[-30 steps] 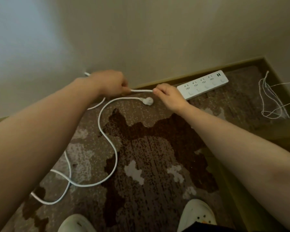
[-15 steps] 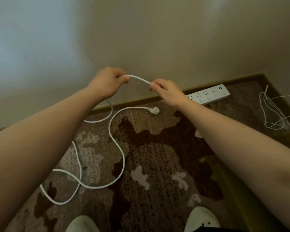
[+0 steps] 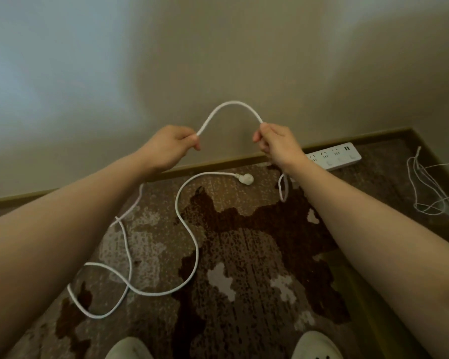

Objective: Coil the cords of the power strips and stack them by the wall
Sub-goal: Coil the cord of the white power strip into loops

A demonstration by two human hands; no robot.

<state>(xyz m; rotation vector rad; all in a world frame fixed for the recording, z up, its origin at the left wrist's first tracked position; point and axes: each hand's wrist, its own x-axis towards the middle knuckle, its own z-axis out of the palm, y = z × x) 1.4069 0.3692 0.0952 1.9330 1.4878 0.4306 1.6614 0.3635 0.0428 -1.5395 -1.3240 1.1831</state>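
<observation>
A white power strip [image 3: 338, 156] lies on the carpet against the baseboard, partly hidden behind my right wrist. Its white cord [image 3: 231, 106] arches up between my two hands in front of the wall. My left hand [image 3: 170, 145] grips one end of the arch and my right hand [image 3: 276, 143] grips the other. A short loop of cord hangs below my right hand. The rest of the cord snakes over the carpet to the left and ends at the white plug [image 3: 245, 178] near the baseboard.
Thin white wires [image 3: 425, 190] lie tangled in the right corner. A dark ledge [image 3: 360, 294] runs along the right side. My two white shoes [image 3: 314, 345] stand at the bottom edge on the patterned brown carpet [image 3: 244, 255]. The plain wall [image 3: 218, 60] rises just ahead.
Both hands have lifted the cord from near the floor and moved apart, so the held stretch now bows upward in an arch. A loop now hangs under my right hand.
</observation>
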